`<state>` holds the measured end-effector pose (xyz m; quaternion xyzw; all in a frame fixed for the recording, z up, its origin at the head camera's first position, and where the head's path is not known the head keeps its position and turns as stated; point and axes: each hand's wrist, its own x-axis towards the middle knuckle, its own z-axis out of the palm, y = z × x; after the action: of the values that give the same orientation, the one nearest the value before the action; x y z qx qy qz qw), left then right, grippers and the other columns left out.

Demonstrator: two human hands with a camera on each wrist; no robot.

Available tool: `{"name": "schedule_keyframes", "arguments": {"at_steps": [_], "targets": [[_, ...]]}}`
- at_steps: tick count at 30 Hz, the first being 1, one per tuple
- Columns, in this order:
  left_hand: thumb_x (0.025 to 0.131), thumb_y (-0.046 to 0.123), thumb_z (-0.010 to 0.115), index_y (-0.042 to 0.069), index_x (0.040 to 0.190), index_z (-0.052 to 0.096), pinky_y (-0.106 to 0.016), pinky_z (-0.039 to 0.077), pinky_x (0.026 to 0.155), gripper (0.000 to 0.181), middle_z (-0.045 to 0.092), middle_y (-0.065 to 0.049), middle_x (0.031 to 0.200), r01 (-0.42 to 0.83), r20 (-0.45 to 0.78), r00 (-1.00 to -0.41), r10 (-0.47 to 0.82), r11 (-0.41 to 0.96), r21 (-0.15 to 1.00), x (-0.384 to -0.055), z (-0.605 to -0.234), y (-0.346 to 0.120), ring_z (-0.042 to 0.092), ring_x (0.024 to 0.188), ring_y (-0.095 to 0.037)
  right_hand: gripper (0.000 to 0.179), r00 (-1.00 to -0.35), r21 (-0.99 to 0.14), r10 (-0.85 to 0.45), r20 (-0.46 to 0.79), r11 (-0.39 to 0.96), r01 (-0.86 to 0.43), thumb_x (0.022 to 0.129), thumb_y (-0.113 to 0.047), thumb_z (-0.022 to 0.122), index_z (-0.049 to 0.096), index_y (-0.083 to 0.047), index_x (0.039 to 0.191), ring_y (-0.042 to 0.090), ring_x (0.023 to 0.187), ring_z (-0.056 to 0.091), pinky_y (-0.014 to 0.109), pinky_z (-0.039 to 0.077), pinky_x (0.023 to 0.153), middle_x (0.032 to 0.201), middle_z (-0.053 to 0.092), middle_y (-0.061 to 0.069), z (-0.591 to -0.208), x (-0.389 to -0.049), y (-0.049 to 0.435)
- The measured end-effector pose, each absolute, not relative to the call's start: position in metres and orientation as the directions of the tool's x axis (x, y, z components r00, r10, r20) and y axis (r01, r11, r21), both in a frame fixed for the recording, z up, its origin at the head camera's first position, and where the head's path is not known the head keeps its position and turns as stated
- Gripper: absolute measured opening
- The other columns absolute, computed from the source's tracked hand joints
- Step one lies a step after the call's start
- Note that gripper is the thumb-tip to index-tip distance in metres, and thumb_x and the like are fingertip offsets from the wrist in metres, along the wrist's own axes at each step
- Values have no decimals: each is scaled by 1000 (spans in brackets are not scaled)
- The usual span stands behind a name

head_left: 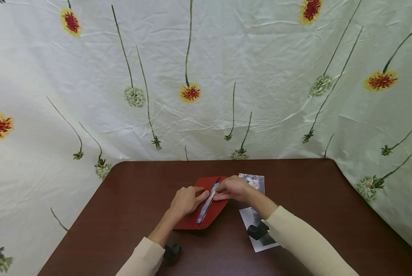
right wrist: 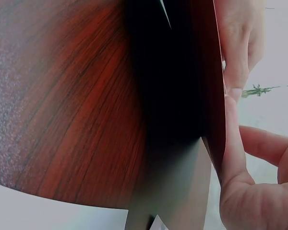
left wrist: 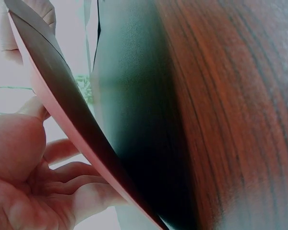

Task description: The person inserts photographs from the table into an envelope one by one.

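Here's a red envelope [head_left: 211,214] on the worktop [head_left: 140,188], printed strip [head_left: 205,209] slanting one to seven o'clock across it! Left hand [head_left: 185,200], fingers relaxed, rests at nine, likely steadying; right hand [head_left: 235,188] meets the one-o'clock end, any pinch impossible to tell. Upper print [head_left: 259,182] at two, lower print [head_left: 255,244] at four, presumably for easy reach.

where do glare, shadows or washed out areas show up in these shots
Head view: mostly even light, soft sheen on the tabletop near the bottom; left wrist view: floral cloth washed out, dark shadowy band beside the red envelope, hazy glare at lower right; right wrist view: near-black shadowy band, whitish speckled glare at the left.
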<state>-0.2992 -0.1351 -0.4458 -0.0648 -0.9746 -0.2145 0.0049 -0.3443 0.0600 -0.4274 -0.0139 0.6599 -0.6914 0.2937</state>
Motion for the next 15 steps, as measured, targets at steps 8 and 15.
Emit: {"name": "schedule_keyframes", "arguments": {"at_steps": [8,15], "targets": [[100,48,58,12,133,69,-49,57,87,50,69,-19,129,141,47,-990,134,898,417,-299,-447,-136,70,106,-36,12,-839,-931,-412,-355,71,359,94,9,54,64,13,99,18,68,73,31,62,72,84,70,16,-429,-344,56],[100,49,58,11,133,69,-50,57,87,51,69,-20,129,144,49,-990,136,901,410,-300,-447,-136,70,106,-36,12,-855,-936,-390,-343,61,348,92,11,53,64,13,94,17,66,72,31,62,72,82,70,16,-433,-345,52]]}}
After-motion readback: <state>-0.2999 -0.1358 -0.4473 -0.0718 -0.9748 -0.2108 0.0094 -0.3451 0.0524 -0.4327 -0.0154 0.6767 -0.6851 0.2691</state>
